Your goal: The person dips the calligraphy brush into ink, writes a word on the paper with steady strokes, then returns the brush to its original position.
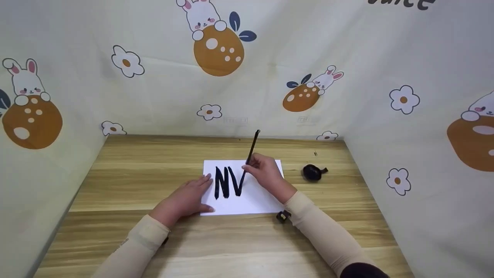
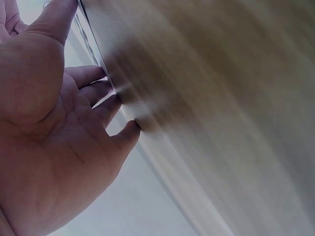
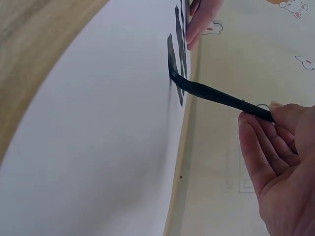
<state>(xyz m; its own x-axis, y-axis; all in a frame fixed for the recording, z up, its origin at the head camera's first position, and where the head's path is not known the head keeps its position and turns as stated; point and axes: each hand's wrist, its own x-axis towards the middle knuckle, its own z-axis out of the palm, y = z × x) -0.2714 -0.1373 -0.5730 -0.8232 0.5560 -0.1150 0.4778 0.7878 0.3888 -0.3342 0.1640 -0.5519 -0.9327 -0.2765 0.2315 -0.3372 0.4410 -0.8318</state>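
A white sheet of paper [image 1: 258,200] lies on the wooden table, bearing thick black strokes [image 1: 221,183] that look like an N and a V. My right hand [image 1: 266,172] pinches a black brush [image 1: 252,146] between thumb and fingers, its handle pointing up. In the right wrist view the wet tip of the brush [image 3: 211,93] bends against the paper at a stroke. My left hand [image 1: 187,197] rests on the sheet's left edge with fingers extended. From the left wrist view its fingertips [image 2: 130,128] touch down along the table surface.
To the right of the paper sits a round, glossy black object [image 1: 312,173] with a short projection. A small black item with a yellowish patch [image 1: 282,217] lies by the paper's lower right corner, partly behind the right sleeve. Printed cloth [image 1: 162,96] walls the table at back and sides.
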